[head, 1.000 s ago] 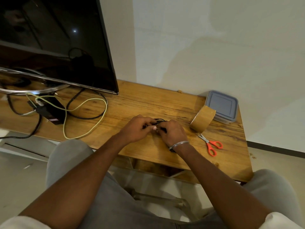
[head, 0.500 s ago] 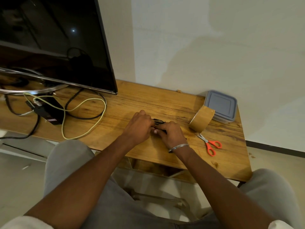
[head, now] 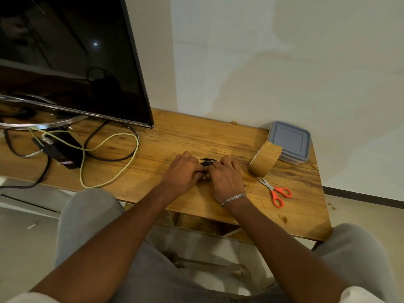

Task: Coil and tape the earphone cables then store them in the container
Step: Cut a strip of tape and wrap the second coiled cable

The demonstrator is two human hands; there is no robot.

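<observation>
In the head view, very little has shifted over the last second. My left hand (head: 183, 171) and right hand (head: 227, 178) stay knuckle to knuckle over the table (head: 196, 136), and the black earphone cable (head: 207, 162) that showed as a looser loop beyond the fingers is now drawn into a tighter bunch between them, with a thin plug end poking out just past the fingertips. I read that as the coiling nearly finished but not yet taped (no strip is cut that I can see). Both hands lie palm-down with the wrists low. The left fingers (head: 197, 171) curl round one side of the bundle and the right fingers (head: 213, 171) pinch the other, so neither hand is free. The tape roll (head: 264, 159) stands on edge, near and to the right of the right-hand fingers, untouched. The scissors (head: 276, 192) lie a little further right and nearer to me. The container (head: 290, 141), lid still on, sits beyond the roll, well apart from the fingers. One hand will likely have to let go to reach the tape, and the coil may spring open.
</observation>
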